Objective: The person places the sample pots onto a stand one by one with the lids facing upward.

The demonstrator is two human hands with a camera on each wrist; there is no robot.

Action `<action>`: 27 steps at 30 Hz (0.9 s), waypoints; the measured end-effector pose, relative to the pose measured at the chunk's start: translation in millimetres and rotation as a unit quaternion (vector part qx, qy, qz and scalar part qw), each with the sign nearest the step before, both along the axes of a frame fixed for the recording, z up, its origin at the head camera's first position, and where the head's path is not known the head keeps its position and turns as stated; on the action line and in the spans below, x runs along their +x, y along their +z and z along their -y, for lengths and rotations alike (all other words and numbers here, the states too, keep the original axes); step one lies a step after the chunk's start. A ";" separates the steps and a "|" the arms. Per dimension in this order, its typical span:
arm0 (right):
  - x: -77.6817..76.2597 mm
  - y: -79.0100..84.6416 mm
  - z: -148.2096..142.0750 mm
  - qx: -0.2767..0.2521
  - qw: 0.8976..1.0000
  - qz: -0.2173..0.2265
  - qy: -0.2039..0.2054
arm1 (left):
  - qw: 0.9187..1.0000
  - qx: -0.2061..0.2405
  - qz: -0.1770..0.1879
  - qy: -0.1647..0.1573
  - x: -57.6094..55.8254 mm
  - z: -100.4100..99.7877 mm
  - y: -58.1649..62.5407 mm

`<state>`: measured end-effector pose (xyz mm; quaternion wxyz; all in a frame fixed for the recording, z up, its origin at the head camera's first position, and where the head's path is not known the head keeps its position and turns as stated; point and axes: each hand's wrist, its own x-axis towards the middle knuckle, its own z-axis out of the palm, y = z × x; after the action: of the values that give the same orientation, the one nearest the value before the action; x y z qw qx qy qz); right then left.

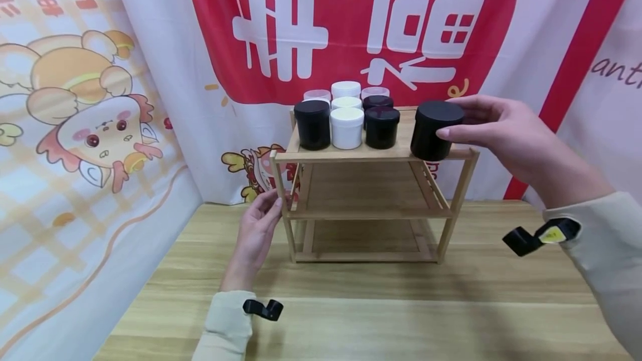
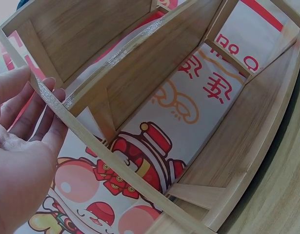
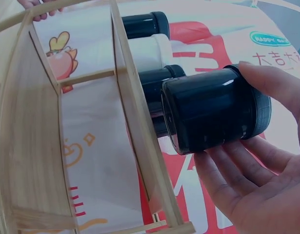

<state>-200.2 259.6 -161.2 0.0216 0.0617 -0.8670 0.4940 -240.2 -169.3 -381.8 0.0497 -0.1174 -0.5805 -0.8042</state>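
Observation:
My right hand (image 1: 511, 138) grips a black lidded jar (image 1: 431, 141) between thumb and fingers, at the right front of the top shelf. In the right wrist view the black jar (image 3: 208, 112) is tilted, its base towards the wooden rack (image 3: 145, 146); whether it touches the shelf I cannot tell. My left hand (image 1: 257, 233) holds the left front post of the wooden rack (image 1: 361, 213). In the left wrist view the left hand's fingers (image 2: 54, 131) lie behind that post. Standing on the top shelf are a large black jar (image 1: 314, 127), a white jar (image 1: 347, 130) and a smaller black jar (image 1: 382, 130).
Behind the front jars stand more white jars (image 1: 346, 89), another dark jar (image 1: 378, 101) and pale translucent lids (image 1: 317, 94). The rack stands on a wood-grain table (image 1: 351, 316). A printed cloth (image 1: 165, 71) hangs behind and at the left.

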 end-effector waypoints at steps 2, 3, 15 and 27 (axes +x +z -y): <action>-4.6 0.3 1.8 -0.007 1.000 0.001 -0.004 | 1.000 0.000 0.001 0.000 0.5 -0.1 0.6; -6.7 0.3 2.8 -0.010 1.000 0.002 -0.006 | 1.000 0.000 0.002 0.001 0.6 0.0 0.6; -34.2 -1.4 13.3 -0.017 0.999 0.028 -0.027 | 1.000 -0.005 0.006 0.002 2.7 0.1 1.1; -44.4 -4.7 20.0 -0.048 0.998 0.035 -0.030 | 1.000 -0.011 -0.001 0.002 2.6 0.7 2.5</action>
<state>-244.6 239.6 -166.0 0.0092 0.0177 -0.8441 0.5358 -237.6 -170.0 -379.4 0.0504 -0.1180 -0.5893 -0.7976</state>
